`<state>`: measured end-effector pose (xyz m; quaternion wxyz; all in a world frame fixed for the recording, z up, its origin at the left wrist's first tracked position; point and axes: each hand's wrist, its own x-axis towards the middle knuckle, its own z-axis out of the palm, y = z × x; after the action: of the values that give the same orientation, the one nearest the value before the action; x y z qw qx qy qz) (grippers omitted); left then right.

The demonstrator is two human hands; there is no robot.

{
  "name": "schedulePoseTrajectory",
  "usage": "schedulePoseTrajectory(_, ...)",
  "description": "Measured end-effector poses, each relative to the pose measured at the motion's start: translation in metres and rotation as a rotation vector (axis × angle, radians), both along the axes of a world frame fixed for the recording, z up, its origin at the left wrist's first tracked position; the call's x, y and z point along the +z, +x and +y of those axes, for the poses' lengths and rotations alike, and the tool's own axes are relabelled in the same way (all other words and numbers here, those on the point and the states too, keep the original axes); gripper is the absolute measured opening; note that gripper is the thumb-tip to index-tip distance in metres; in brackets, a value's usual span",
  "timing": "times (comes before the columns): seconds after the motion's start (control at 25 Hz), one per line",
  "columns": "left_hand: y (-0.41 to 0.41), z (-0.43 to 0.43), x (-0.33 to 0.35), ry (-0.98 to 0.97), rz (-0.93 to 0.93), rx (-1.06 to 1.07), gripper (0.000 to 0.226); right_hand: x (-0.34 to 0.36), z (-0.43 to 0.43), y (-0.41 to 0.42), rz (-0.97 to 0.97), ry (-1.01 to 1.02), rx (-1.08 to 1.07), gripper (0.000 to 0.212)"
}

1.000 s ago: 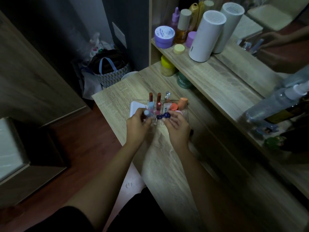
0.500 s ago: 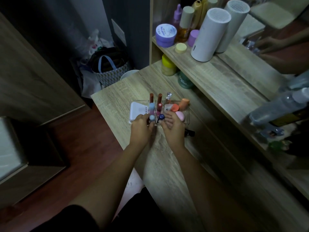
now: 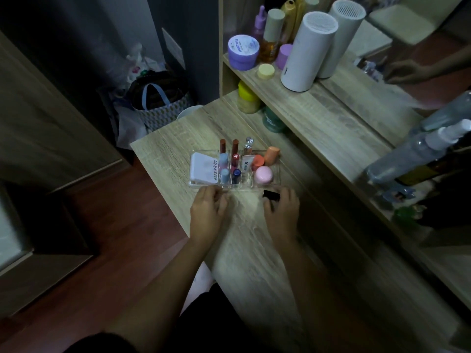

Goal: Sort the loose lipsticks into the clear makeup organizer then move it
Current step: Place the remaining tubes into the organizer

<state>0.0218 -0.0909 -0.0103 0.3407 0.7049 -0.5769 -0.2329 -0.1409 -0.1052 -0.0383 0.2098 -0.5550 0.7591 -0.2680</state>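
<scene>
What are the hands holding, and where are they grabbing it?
The right hand has its fingertips on a small black tube lying on the wooden desk, at its near end; a firm grip cannot be told. The left hand holds nothing.

Single head-worn view, wide-angle, looking forward and down.
It sits close above the tabletop [image 3: 178,154], facing a shelf [image 3: 318,118] at right, floor [image 3: 114,238] at left.
</scene>
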Motion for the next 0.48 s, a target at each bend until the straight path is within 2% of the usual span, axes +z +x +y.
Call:
schedulePoseTrajectory(0.08,-0.001,0.010,-0.009,0.004,-0.083,-0.158,0.016,-0.001,0.003,-0.009,0.083,0.061,0.032,0.035)
schedulePoseTrajectory(0.2,0.005,0.019,-0.025,-0.094,-0.324,-0.449,0.028,0.000,0.003,-0.015,0.183,0.099,0.127,0.034)
schedulePoseTrajectory(0.28,0.015,0.020,-0.035,-0.136,-0.446,-0.570,0.039,0.003,0.004,-0.015,0.180,0.117,0.147,0.034)
schedulePoseTrajectory(0.36,0.024,0.019,-0.039,-0.096,-0.541,-0.654,0.050,0.008,0.007,-0.014,0.063,0.059,0.140,0.032)
schedulePoseTrajectory(0.48,0.030,0.016,-0.048,-0.021,-0.601,-0.789,0.057,0.018,0.002,-0.007,-0.244,-0.077,0.099,0.029)
